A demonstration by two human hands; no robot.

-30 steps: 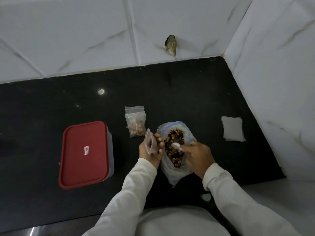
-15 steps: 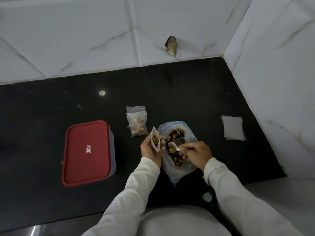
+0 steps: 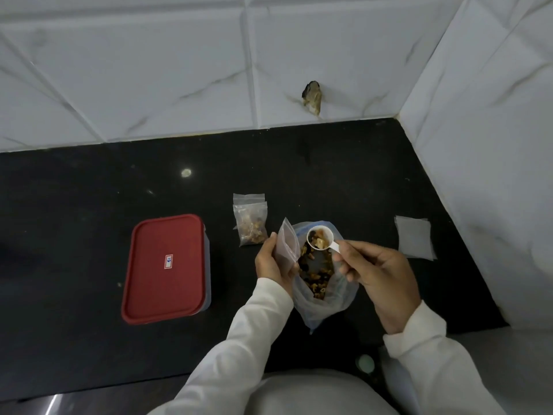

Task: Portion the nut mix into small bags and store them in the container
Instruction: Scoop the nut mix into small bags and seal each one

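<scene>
The left hand grips a small clear bag, fingers and thumb curled round its lower half, so it stands upright with its top edge tilted toward the right hand. Whether anything is inside cannot be told. The right hand pinches the short handle of a white scoop between thumb and fingertips. The scoop's bowl faces up, loaded with nuts and dark pieces, just to the right of the small bag's top edge — whether they touch cannot be told.

Between the 2 hands lies the big bag of clear plastic, its mouth spread open; the nut mix shows inside it, under the scoop. Just beyond the left hand, flat on the black counter, lies a filled small bag with nuts in its lower part. Well to the left of the left hand stands the container — red lid on, a small label in its middle. To the right of the right hand and a little beyond it, a stack of empty bags lies near the side wall. Beyond both hands, white tiles back the counter, with a chipped hole low in them.
</scene>
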